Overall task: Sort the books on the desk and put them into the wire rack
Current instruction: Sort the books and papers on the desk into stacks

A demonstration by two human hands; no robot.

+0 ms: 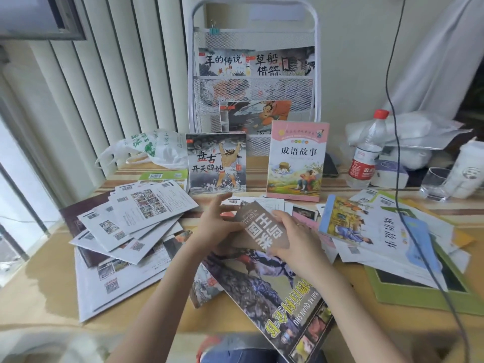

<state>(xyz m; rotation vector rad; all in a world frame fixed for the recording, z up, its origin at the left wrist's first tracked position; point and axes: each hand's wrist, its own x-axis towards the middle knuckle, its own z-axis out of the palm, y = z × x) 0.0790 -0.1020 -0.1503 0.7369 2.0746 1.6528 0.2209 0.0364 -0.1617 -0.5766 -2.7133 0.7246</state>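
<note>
A: Hands?
B: Both on one small brown book (258,229), mid-desk, held just above the pile. Right hand (296,239) had fingers curled over its right edge, gripping. Left hand (217,226) supported the left edge from under, thumb side against it, fingers spread and mostly straight, not wrapped.
A: Rack?
B: White wire rack (254,82) stood at the back of the desk (52,289). Top pocket held two picture books (255,61) side by side; a lower pocket held one more, cover partly hidden.
A: Other books?
B: Dark-cover book (216,163) and pink-cover book (297,161) stood upright against the rack's base, side by side, apart. Fanned stack of white-backed booklets (131,221) lay left of the hands. Large bird-cover book (275,299) lay tilted under the wrists, overhanging the near edge. Messy heap of books (366,226) to the right.
A: Clutter?
B: Water bottle (366,148), glass (436,184), plastic bag (154,148), black cable (398,153) hanging across the right side.
</note>
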